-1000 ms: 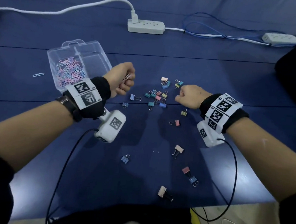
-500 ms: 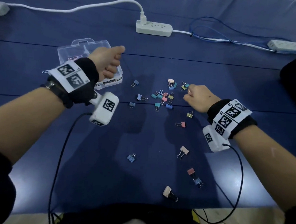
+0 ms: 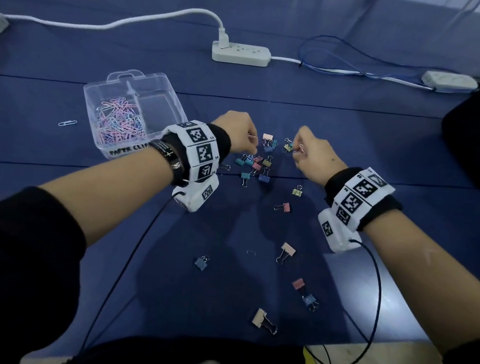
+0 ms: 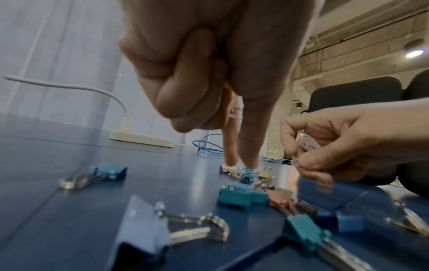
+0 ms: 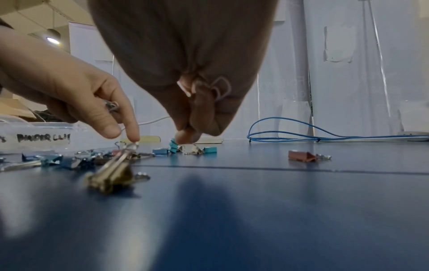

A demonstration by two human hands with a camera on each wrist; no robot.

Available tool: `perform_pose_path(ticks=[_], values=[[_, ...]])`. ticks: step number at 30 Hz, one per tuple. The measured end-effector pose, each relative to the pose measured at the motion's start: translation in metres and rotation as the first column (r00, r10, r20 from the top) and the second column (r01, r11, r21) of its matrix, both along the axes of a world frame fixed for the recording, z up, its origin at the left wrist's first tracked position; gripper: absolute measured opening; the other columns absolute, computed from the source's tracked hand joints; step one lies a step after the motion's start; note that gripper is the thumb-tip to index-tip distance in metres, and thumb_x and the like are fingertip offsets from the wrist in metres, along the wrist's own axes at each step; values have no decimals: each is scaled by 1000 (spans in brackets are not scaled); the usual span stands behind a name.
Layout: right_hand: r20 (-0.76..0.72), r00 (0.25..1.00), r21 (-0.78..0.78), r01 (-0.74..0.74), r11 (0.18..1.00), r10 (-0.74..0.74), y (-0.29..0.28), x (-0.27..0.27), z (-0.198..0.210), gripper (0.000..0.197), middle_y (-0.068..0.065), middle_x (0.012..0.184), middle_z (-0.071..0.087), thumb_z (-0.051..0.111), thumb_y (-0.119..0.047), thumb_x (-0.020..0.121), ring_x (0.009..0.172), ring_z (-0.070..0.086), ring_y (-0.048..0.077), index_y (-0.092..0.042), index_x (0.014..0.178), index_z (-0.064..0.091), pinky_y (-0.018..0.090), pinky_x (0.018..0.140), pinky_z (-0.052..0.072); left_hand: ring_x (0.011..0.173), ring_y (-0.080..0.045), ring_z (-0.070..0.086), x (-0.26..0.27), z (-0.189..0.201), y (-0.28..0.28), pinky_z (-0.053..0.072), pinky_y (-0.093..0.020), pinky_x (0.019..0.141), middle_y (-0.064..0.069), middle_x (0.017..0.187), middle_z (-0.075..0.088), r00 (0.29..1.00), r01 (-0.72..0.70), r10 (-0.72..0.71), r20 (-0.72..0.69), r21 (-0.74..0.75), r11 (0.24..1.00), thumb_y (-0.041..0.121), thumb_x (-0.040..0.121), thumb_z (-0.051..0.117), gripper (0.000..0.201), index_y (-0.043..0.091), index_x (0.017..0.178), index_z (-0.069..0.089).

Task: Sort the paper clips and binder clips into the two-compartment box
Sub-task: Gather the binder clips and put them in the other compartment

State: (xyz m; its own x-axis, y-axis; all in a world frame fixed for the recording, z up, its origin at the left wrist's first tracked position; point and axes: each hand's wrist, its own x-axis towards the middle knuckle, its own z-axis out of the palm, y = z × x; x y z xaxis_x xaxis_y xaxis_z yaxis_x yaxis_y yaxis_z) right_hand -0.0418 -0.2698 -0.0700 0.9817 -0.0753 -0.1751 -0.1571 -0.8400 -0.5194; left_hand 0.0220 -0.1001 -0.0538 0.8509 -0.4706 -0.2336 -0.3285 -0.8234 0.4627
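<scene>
The clear two-compartment box [image 3: 165, 93] stands at the back left. Its left half holds several pastel paper clips [image 3: 119, 121]; its right half, labelled for binder clips, looks bare. A cluster of small coloured binder clips [image 3: 255, 163] lies between my hands. My left hand [image 3: 249, 146] reaches down at the cluster's left side, index finger [image 4: 248, 146] on the table, a paper clip [image 5: 111, 106] tucked in its curled fingers. My right hand [image 3: 298, 154] grips pale paper clips [image 4: 306, 146] while its fingertips [image 5: 185, 135] touch a teal binder clip [image 5: 173, 145].
More binder clips lie scattered toward the front edge [image 3: 286, 250], [image 3: 201, 262], [image 3: 264, 321]. One loose paper clip [image 3: 67, 123] lies left of the box. A white power strip [image 3: 241, 53] and blue cable [image 3: 338, 64] run along the back. A black chair [image 3: 477, 134] stands at right.
My left hand swung from beside the box to over it, then came back down to the binder clip cluster. My right hand stayed at the cluster's right side.
</scene>
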Motion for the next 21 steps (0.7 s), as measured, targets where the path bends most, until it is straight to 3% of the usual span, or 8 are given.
perform_pose_path(ticks=[3, 6, 9, 11, 14, 16, 19, 21], values=[[-31, 999, 3, -21, 1000, 21, -1, 2, -3, 23, 11, 89, 50, 34, -4, 91, 76, 47, 25, -15, 108, 45, 34, 74, 44, 117, -22, 55, 0, -2, 2, 43, -30, 89, -4, 125, 63, 999, 19, -18, -35, 36, 999, 21, 78, 74, 39, 11, 115, 67], [-50, 996, 1, -74, 997, 74, 0, 3, -3, 41, 8, 92, 50, 33, -3, 93, 82, 48, 24, -18, 127, 49, 29, 76, 41, 113, -23, 57, -2, -6, 1, 44, -31, 89, -7, 121, 64, 998, 46, -43, -44, 57, 997, 19, 78, 74, 39, 11, 115, 67], [-71, 980, 31, -186, 982, 187, 4, 0, -2, 56, 8, 80, 50, 32, 2, 88, 77, 48, 27, -30, 132, 48, 36, 77, 46, 95, -21, 56, -4, -5, -1, 42, -29, 77, -7, 103, 64, 997, 62, -59, -42, 69, 996, 20, 77, 74, 34, 8, 109, 69], [-105, 962, 3, -251, 968, 250, 7, 0, -2, 63, 7, 77, 54, 32, 3, 87, 78, 49, 27, -42, 129, 48, 34, 79, 47, 85, -18, 52, -3, -5, -2, 39, -27, 71, -6, 94, 61, 997, 76, -73, -30, 90, 993, 21, 77, 73, 31, 7, 105, 70], [-129, 955, -39, -276, 960, 269, 11, 4, -4, 62, 4, 121, 63, 32, 8, 83, 114, 53, 21, -31, 124, 58, 27, 99, 40, 84, -19, 54, -5, -7, -1, 41, -26, 70, -6, 92, 62, 997, 82, -81, -9, 86, 993, 18, 81, 67, 26, 5, 103, 71], [-99, 969, -21, -230, 973, 226, 12, 6, -6, 55, 1, 128, 61, 33, 7, 83, 122, 51, 19, -24, 116, 65, 31, 107, 39, 88, -20, 55, -5, -9, 1, 44, -27, 75, -8, 100, 67, 998, 64, -64, -1, 42, 997, 14, 85, 59, 25, 4, 104, 72], [-28, 987, -29, -158, 987, 157, 10, 6, -4, 45, 5, 112, 67, 33, -1, 86, 100, 59, 20, -21, 107, 67, 33, 94, 45, 80, -20, 45, -4, -8, 7, 39, -26, 72, -9, 89, 58, 1000, -8, 8, 5, -20, 1000, 13, 88, 47, 24, 12, 88, 71], [27, 993, -58, -116, 992, 117, 10, 5, 0, 40, 2, 96, 68, 33, -6, 88, 84, 57, 19, -19, 105, 67, 28, 81, 43, 78, -20, 39, -3, -5, 12, 34, -24, 70, -7, 85, 50, 998, -50, 51, 21, -47, 998, 13, 89, 43, 19, 15, 79, 59]])
